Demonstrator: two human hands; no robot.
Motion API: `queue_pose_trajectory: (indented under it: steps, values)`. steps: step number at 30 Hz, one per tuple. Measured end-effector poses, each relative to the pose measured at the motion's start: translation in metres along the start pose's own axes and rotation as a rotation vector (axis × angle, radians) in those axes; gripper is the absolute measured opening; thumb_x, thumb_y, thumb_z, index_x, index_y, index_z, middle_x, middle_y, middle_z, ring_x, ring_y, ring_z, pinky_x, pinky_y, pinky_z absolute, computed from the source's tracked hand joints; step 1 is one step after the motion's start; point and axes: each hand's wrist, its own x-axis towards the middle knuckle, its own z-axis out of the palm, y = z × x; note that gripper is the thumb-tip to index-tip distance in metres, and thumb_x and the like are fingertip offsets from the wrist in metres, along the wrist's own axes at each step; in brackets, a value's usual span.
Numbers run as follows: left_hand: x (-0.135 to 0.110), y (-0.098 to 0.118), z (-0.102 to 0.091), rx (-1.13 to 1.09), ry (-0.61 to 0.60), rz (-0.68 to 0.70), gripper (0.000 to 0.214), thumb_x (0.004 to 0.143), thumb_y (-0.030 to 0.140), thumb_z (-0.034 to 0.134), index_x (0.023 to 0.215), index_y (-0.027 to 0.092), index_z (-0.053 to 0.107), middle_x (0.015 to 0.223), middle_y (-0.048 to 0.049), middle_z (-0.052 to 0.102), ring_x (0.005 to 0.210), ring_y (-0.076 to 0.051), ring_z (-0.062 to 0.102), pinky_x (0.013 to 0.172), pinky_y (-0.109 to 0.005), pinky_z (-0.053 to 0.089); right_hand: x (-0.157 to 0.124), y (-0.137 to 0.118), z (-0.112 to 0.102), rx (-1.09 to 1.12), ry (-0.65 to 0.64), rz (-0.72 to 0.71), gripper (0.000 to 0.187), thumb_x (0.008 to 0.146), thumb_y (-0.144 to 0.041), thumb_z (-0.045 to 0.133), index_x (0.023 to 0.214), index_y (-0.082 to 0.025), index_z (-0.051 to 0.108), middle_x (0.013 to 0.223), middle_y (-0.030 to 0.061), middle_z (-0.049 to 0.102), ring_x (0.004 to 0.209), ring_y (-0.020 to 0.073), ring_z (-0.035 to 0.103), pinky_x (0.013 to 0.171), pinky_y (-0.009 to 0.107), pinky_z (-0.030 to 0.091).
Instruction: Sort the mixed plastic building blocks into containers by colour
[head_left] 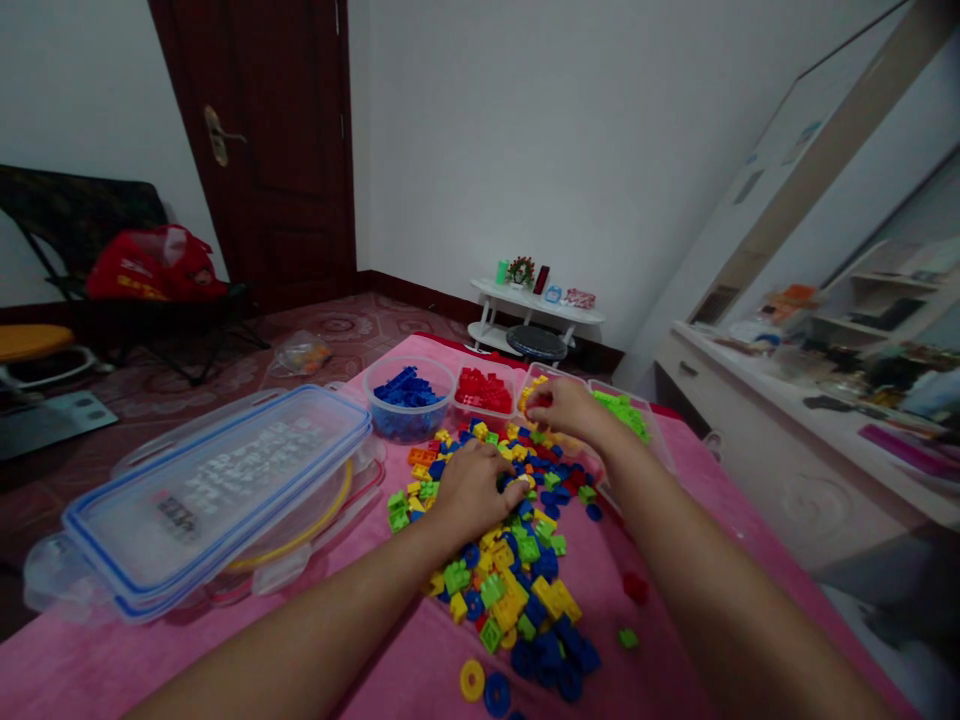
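Note:
A loose heap of toy building bricks in yellow, green, blue, red and orange spreads over the pink cloth. My left hand lies on the heap, fingers bent over the bricks and thumb apart from them. Over the near side of the tub of yellow bricks is my right hand, its fingers curled together; what they hold, if anything, is hidden. Blue bricks fill a round clear tub at the back left. Beside it, a square tub holds red bricks. Green bricks sit in another tub, right of my right hand.
Stacked clear plastic lids cover the left of the pink cloth. A yellow ring and a blue ring lie at the near edge. A red piece and a green piece lie by my right forearm. A cluttered dresser stands right.

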Motion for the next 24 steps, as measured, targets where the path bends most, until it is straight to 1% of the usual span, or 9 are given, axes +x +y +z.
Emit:
queue_pose_trajectory:
  steps: [2, 4, 7, 9, 14, 18, 20, 22, 24]
  values:
    - [0.000, 0.000, 0.000, -0.002, 0.001, -0.003, 0.036, 0.083, 0.050, 0.049, 0.083, 0.022, 0.072, 0.082, -0.0071, 0.064, 0.087, -0.022, 0.055, 0.078, -0.035, 0.041, 0.017, -0.002, -0.004, 0.088, 0.229, -0.008, 0.026, 0.073, -0.023, 0.062, 0.095, -0.013, 0.069, 0.080, 0.0064, 0.071, 0.068, 0.0137, 0.064, 0.065, 0.023, 0.047]
    - [0.000, -0.001, 0.000, 0.000, 0.007, 0.002, 0.035, 0.082, 0.050, 0.049, 0.083, 0.022, 0.071, 0.083, -0.0067, 0.064, 0.088, -0.022, 0.054, 0.078, -0.035, 0.042, 0.018, 0.000, -0.006, 0.128, 0.401, -0.020, 0.032, 0.074, -0.027, 0.061, 0.103, -0.013, 0.067, 0.091, 0.0083, 0.071, 0.075, 0.0147, 0.065, 0.071, 0.026, 0.048]
    - [-0.001, -0.002, 0.001, 0.002, 0.011, 0.005, 0.035, 0.082, 0.050, 0.049, 0.083, 0.023, 0.071, 0.084, -0.0066, 0.065, 0.088, -0.023, 0.054, 0.078, -0.035, 0.042, -0.008, 0.007, 0.000, 0.133, 0.469, -0.055, 0.028, 0.076, -0.026, 0.057, 0.100, -0.015, 0.067, 0.096, 0.0080, 0.070, 0.075, 0.0153, 0.064, 0.074, 0.029, 0.049]
    - [-0.001, -0.002, 0.001, -0.008, 0.011, -0.002, 0.036, 0.082, 0.050, 0.049, 0.083, 0.022, 0.071, 0.085, -0.0070, 0.065, 0.088, -0.023, 0.054, 0.078, -0.035, 0.041, -0.041, 0.014, 0.008, 0.155, 0.450, -0.057, 0.027, 0.078, -0.027, 0.056, 0.099, -0.015, 0.066, 0.099, 0.0088, 0.069, 0.077, 0.0168, 0.064, 0.075, 0.032, 0.050]
    - [-0.001, -0.003, 0.001, -0.020, 0.009, -0.006, 0.037, 0.083, 0.051, 0.048, 0.085, 0.022, 0.071, 0.085, -0.0067, 0.066, 0.089, -0.023, 0.054, 0.078, -0.035, 0.041, -0.147, 0.035, 0.040, 0.117, 0.384, -0.030, 0.024, 0.083, -0.033, 0.053, 0.102, -0.022, 0.064, 0.109, 0.0087, 0.064, 0.103, 0.0239, 0.059, 0.089, 0.039, 0.047]
    - [-0.001, -0.003, 0.002, -0.008, 0.007, 0.008, 0.037, 0.084, 0.050, 0.047, 0.085, 0.022, 0.071, 0.086, -0.0066, 0.065, 0.090, -0.022, 0.054, 0.082, -0.036, 0.041, -0.223, 0.055, 0.059, -0.052, 0.255, 0.196, 0.036, 0.080, -0.041, 0.055, 0.113, -0.030, 0.061, 0.124, 0.0069, 0.056, 0.110, 0.0269, 0.056, 0.087, 0.038, 0.050]
    - [-0.001, -0.003, 0.002, -0.006, 0.000, 0.007, 0.037, 0.083, 0.050, 0.048, 0.085, 0.022, 0.071, 0.088, -0.0065, 0.065, 0.091, -0.022, 0.054, 0.081, -0.035, 0.041, -0.247, 0.064, 0.066, -0.063, 0.166, 0.284, 0.055, 0.074, -0.045, 0.061, 0.127, -0.032, 0.051, 0.133, 0.0066, 0.049, 0.112, 0.0278, 0.055, 0.085, 0.038, 0.051]
    - [-0.001, -0.002, 0.002, -0.006, -0.011, -0.002, 0.037, 0.083, 0.051, 0.048, 0.085, 0.022, 0.072, 0.089, -0.0063, 0.065, 0.091, -0.022, 0.053, 0.080, -0.035, 0.040, -0.260, 0.070, 0.072, -0.033, 0.110, 0.289, 0.074, 0.066, -0.045, 0.068, 0.134, -0.031, 0.043, 0.137, 0.0081, 0.043, 0.117, 0.0288, 0.051, 0.089, 0.038, 0.049]
    - [-0.001, -0.001, 0.001, -0.003, -0.016, -0.009, 0.037, 0.083, 0.051, 0.048, 0.085, 0.022, 0.072, 0.089, -0.0060, 0.065, 0.091, -0.022, 0.053, 0.078, -0.034, 0.040, -0.259, 0.070, 0.077, 0.021, 0.088, 0.253, 0.079, 0.062, -0.040, 0.070, 0.135, -0.026, 0.043, 0.137, 0.0107, 0.042, 0.119, 0.0287, 0.048, 0.093, 0.038, 0.046]
